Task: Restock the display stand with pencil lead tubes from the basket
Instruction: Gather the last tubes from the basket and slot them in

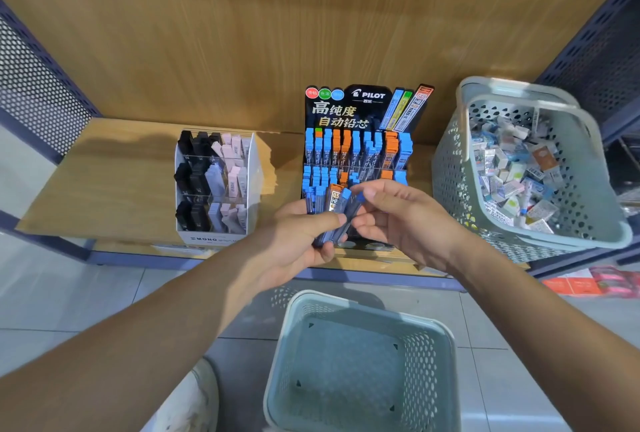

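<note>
At upper centre, the display stand [363, 109] is showing "PILOT" over "百乐" on its black header, with "高纯度 自动铅芯" in large characters beneath. The pictured tubes [417, 106] at the header's right edge are bearing "HB". In mid-frame, an orange-labelled lead tube [334, 197] is reading "0.5 HB". At centre left, the white eraser box [216, 239] is displaying "MONO" on its front.
</note>
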